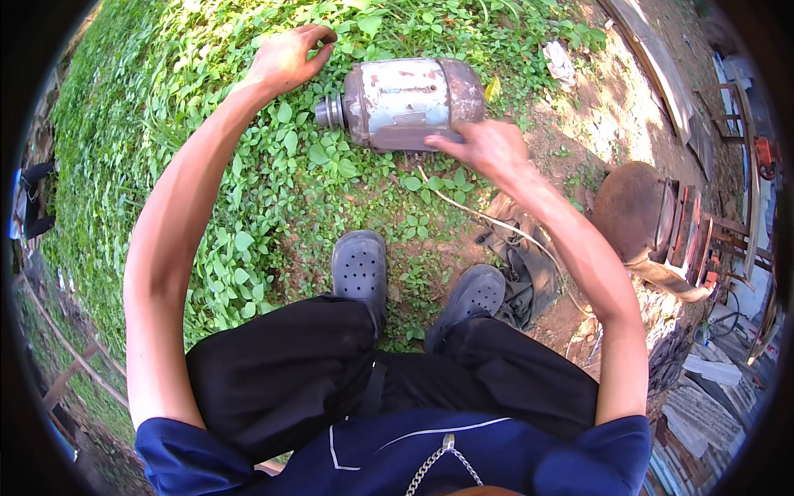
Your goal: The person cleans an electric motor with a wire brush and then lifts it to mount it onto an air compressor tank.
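A worn electric motor (401, 87) with peeling pale paint and rusty ends lies on its side in the weeds ahead of me. Its grooved metal pulley (329, 112) points left. Beyond that pulley, my left hand (291, 59) hovers with loosely bent fingers, thumb apart and nothing in it. My right hand (495, 150) is at the motor's near right side, its thumb stretched along a dark flat bar (405, 137). This bar lies against the motor's near side; whether it is loose or part of the motor I cannot tell. The right fingers are mostly hidden.
A pale cord (484, 217) runs from near the motor past a dark crumpled cloth (529, 277) beside my right shoe (470, 304). A rusty rounded metal body (633, 211) stands on the right, with metal frames behind it. Broken sheets (703, 417) lie at lower right.
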Demonstrator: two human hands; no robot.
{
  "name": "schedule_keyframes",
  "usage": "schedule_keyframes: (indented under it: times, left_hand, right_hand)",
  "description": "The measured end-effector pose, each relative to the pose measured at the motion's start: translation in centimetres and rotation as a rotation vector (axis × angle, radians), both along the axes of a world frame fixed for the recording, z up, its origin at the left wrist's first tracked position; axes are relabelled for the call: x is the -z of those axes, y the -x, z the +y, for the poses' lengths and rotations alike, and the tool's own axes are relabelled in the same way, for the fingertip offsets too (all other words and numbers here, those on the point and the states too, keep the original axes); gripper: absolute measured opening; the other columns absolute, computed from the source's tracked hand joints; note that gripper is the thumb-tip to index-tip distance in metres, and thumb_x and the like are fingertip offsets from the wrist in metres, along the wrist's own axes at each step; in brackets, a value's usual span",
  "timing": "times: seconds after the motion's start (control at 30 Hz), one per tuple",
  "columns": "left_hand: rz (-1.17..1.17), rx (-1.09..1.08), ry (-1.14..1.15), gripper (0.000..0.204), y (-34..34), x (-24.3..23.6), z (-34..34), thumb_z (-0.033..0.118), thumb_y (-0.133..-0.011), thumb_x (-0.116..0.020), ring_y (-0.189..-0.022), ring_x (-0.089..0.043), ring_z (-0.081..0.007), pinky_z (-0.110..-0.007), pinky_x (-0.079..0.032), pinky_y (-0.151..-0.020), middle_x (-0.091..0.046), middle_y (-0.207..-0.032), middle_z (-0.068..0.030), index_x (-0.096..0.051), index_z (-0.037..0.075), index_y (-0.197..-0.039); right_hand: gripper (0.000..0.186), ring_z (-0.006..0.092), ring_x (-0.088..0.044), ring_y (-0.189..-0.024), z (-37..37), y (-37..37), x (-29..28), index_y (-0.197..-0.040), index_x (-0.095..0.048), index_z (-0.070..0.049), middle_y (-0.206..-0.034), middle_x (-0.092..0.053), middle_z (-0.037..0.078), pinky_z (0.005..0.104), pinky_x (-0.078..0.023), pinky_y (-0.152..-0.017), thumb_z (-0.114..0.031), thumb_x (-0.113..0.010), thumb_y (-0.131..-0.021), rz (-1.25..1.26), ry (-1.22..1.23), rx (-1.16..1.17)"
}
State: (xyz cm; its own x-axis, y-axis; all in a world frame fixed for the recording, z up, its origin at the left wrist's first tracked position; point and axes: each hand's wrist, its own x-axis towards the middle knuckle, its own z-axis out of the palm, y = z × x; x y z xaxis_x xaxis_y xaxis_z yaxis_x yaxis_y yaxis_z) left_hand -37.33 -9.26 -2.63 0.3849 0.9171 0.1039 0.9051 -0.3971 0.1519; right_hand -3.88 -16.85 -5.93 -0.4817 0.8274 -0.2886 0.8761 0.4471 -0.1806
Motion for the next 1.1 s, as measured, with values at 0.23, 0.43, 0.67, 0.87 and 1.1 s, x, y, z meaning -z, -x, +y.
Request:
schedule_keyframes:
  times: [0.23, 0.43, 0.67, 0.87, 1.1]
  left_hand:
    - [-0.035, 0.039, -0.008, 0.026, -0.8, -1.7, -0.1, 0.029, -0.094, -0.055, -0.093, -0.066, -0.0293, -0.04, -0.052, -0.083, -0.068, -0.106, -0.0114, -0.064, 0.012, -0.112]
    - [-0.057, -0.147, 0.053, 0.026, 1.9, -0.1, -1.1, 0.03, -0.093, -0.051, -0.084, -0.066, -0.0337, -0.045, -0.051, -0.074, -0.069, -0.086, -0.0142, -0.064, 0.011, -0.106]
    - [-0.003, -0.106, 0.106, 0.038, -0.5, -1.1, -0.2, 0.04, -0.097, -0.048, -0.077, -0.062, -0.0369, -0.046, -0.049, -0.071, -0.065, -0.082, -0.018, -0.062, 0.005, -0.095]
    - [0.059, -0.079, 0.052, 0.052, 2.8, 1.7, -1.2, 0.051, -0.097, -0.045, -0.072, -0.061, -0.0363, -0.046, -0.048, -0.07, -0.061, -0.073, -0.0188, -0.059, 0.003, -0.081]
    - [0.024, -0.186, 0.114, 0.053, 2.3, 1.9, -1.1, 0.053, -0.097, -0.044, -0.084, -0.064, -0.035, -0.046, -0.05, -0.076, -0.066, -0.089, -0.0175, -0.066, 0.005, -0.093]
  right_hand:
    - [0.078, 0.0263, -0.068, -0.057, 0.9, -2.7, -0.1, -0.079, -0.07, -0.009, -0.061, -0.065, 0.012, 0.0415, -0.055, -0.052, -0.08, -0.038, -0.083, 0.027, -0.035, 0.054]
    - [0.074, 0.0279, -0.066, -0.055, -1.4, -0.9, -1.6, -0.077, -0.07, -0.009, -0.056, -0.062, 0.011, 0.0419, -0.053, -0.049, -0.075, -0.04, -0.087, 0.047, 0.141, 0.189]
    - [0.068, 0.0274, -0.065, -0.054, -5.6, 7.7, -0.4, -0.087, -0.069, -0.011, -0.058, -0.063, 0.009, 0.042, -0.053, -0.053, -0.074, -0.045, -0.084, 0.196, 0.119, -0.231]
    - [0.07, 0.0193, -0.063, -0.05, 0.3, -7.2, -0.2, -0.084, -0.069, -0.012, -0.05, -0.058, 0.006, 0.0382, -0.052, -0.048, -0.078, -0.045, -0.082, -0.056, -0.011, 0.188]
    - [0.071, 0.0281, -0.065, -0.051, -2.9, 0.5, 1.9, -0.094, -0.068, -0.006, -0.056, -0.062, 0.012, 0.0415, -0.052, -0.047, -0.072, -0.042, -0.089, 0.202, 0.066, 0.114]
